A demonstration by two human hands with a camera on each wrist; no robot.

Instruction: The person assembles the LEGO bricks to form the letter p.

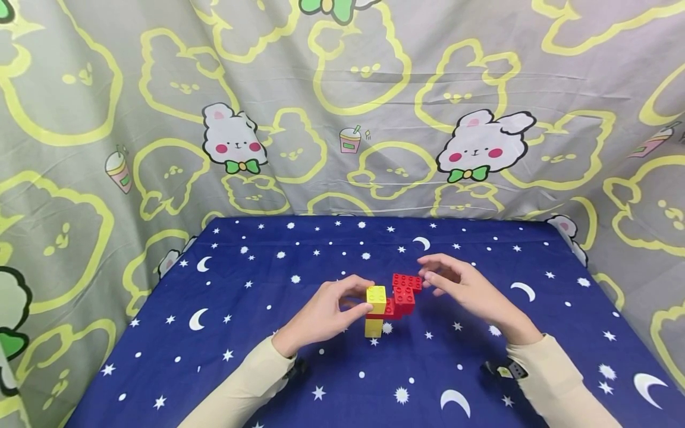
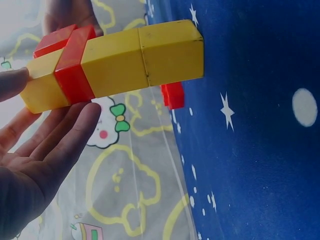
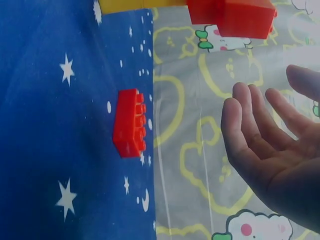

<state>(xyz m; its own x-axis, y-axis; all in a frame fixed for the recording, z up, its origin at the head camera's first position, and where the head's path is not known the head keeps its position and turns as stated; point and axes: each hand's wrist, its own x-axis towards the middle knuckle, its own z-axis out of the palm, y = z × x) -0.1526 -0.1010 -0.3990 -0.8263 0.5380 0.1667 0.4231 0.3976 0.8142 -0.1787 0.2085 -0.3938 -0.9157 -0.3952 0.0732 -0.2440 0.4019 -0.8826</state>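
An upright column of yellow blocks [image 1: 373,328] [image 2: 114,62] has a red layer [image 2: 75,65] below its top yellow block [image 1: 376,299]. Joined red bricks [image 1: 404,300] [image 3: 245,17] reach out from its right side. My left hand [image 1: 321,312] [image 2: 45,155] grips the column near its top, thumb on one side and fingers on the other. Just right of the red bricks, my right hand [image 1: 471,288] [image 3: 280,150] is held with relaxed fingers, touching nothing. One separate red brick [image 1: 408,280] [image 2: 174,95] [image 3: 127,123] lies on the cloth behind the build.
A dark blue cloth [image 1: 267,356] with white moons and stars covers the table. A grey curtain [image 1: 299,77] with yellow outlines and white rabbit faces hangs behind the table's back edge and along both sides.
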